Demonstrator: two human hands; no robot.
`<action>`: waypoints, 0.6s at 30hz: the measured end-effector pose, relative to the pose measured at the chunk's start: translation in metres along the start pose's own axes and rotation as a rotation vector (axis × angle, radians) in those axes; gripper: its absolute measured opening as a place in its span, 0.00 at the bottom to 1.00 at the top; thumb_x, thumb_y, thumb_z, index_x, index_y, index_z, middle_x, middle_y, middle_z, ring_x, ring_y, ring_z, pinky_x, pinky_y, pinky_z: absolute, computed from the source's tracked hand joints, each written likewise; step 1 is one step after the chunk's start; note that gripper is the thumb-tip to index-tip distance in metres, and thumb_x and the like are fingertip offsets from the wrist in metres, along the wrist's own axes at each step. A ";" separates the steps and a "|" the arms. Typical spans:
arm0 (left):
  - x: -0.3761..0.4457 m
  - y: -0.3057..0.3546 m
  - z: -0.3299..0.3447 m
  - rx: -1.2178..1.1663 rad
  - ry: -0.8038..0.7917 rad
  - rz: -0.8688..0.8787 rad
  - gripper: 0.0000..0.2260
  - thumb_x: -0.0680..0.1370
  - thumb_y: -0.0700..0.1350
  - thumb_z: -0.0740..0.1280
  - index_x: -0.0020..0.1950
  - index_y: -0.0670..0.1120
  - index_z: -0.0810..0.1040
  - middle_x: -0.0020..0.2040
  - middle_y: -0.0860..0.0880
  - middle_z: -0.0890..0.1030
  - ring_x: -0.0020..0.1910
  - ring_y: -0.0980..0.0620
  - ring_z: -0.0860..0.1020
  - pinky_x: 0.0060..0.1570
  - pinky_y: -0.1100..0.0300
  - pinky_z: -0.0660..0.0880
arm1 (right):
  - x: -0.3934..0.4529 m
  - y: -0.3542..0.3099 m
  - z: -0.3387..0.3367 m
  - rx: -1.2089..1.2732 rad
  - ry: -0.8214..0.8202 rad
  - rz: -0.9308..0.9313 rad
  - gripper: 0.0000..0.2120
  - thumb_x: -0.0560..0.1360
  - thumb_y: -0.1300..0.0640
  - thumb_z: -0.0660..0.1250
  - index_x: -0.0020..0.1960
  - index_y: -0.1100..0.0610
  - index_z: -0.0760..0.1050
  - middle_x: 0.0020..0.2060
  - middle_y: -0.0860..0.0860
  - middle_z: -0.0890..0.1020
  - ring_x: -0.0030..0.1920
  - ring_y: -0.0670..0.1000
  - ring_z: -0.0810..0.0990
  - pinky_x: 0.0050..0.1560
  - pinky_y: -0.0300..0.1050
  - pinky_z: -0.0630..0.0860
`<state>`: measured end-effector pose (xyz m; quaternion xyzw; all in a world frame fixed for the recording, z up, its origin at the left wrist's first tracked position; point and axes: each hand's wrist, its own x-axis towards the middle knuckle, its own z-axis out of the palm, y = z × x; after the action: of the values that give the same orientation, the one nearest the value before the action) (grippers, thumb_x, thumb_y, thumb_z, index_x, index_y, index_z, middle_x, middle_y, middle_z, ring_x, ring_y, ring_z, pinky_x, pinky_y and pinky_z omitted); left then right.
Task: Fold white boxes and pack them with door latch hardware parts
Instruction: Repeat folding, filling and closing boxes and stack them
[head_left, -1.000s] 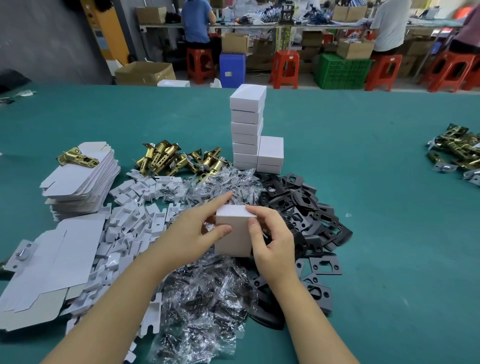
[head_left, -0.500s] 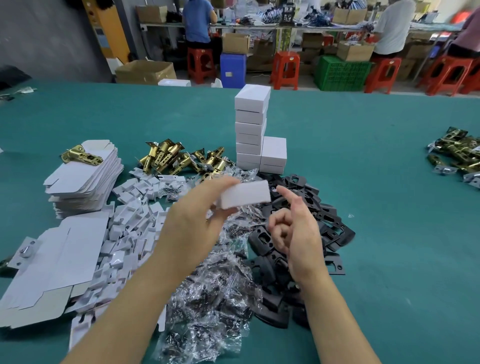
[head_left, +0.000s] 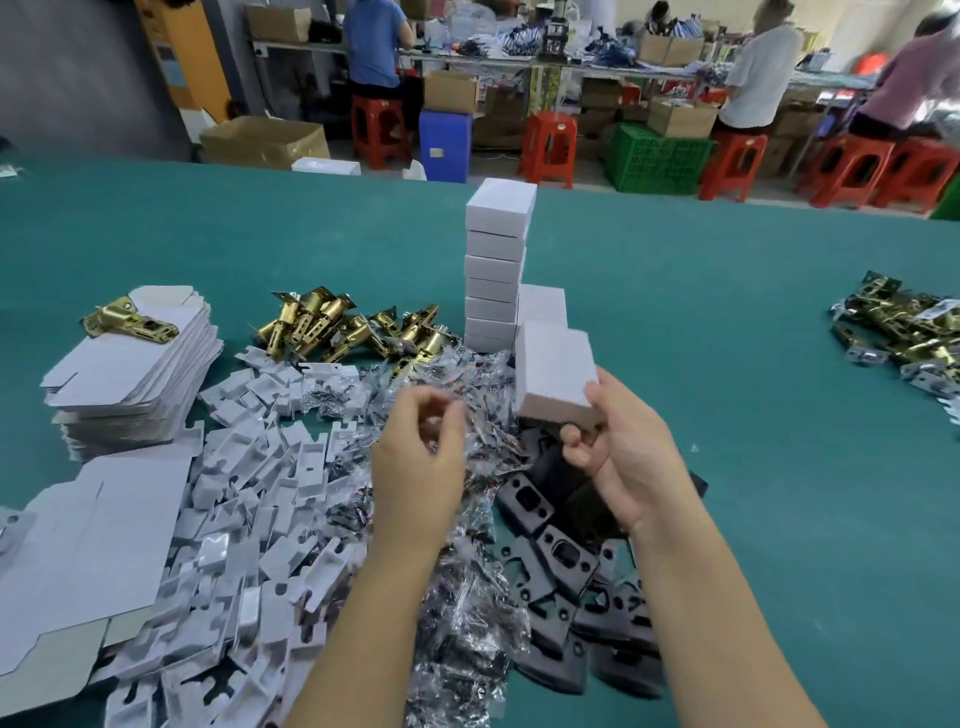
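Note:
My right hand (head_left: 618, 447) holds a closed white box (head_left: 553, 371) by its near end, lifted above the table and tilted. My left hand (head_left: 421, 447) hovers empty beside it, fingers loosely curled, over a heap of clear screw bags (head_left: 462, 613). Behind stands a tall stack of closed white boxes (head_left: 496, 270) with a shorter stack (head_left: 543, 304) to its right. Brass latches (head_left: 332, 322) lie left of the stacks. Black strike plates (head_left: 561, 566) lie under my right hand. Flat box blanks (head_left: 130, 364) are piled at the left, one brass latch (head_left: 130, 319) on top.
White cardboard inserts (head_left: 244, 499) cover the table left of the bags. Loose flat blanks (head_left: 88, 545) lie at the near left. More brass latches (head_left: 904, 327) sit at the far right. The green table (head_left: 753, 467) is bare on the right. People work at benches beyond.
The box passed from my left hand to my right hand and moved right and up. My left hand let go and now hangs empty.

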<state>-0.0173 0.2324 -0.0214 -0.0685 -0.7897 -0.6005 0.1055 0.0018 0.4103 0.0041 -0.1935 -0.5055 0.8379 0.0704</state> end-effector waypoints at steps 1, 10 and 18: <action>0.003 -0.006 0.002 -0.046 0.033 -0.075 0.02 0.81 0.47 0.66 0.49 0.50 0.76 0.41 0.50 0.79 0.32 0.64 0.76 0.30 0.71 0.73 | 0.013 -0.006 0.001 -0.028 0.030 -0.022 0.15 0.86 0.61 0.55 0.67 0.53 0.76 0.42 0.54 0.84 0.26 0.46 0.72 0.21 0.37 0.66; 0.031 -0.034 0.007 -0.238 0.090 -0.363 0.03 0.79 0.46 0.71 0.47 0.53 0.83 0.41 0.52 0.84 0.31 0.61 0.78 0.27 0.68 0.72 | 0.133 -0.046 0.012 -0.275 0.210 -0.159 0.17 0.84 0.64 0.49 0.61 0.53 0.74 0.46 0.57 0.80 0.25 0.45 0.76 0.24 0.37 0.72; 0.037 -0.044 0.008 -0.298 0.074 -0.409 0.02 0.79 0.48 0.71 0.47 0.54 0.83 0.41 0.53 0.85 0.36 0.56 0.80 0.38 0.59 0.78 | 0.184 -0.040 0.017 -0.512 0.283 -0.082 0.18 0.84 0.61 0.47 0.68 0.54 0.69 0.57 0.55 0.79 0.35 0.48 0.76 0.23 0.37 0.70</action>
<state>-0.0637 0.2272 -0.0552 0.1000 -0.6854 -0.7213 -0.0008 -0.1764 0.4737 -0.0007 -0.2996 -0.6930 0.6441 0.1228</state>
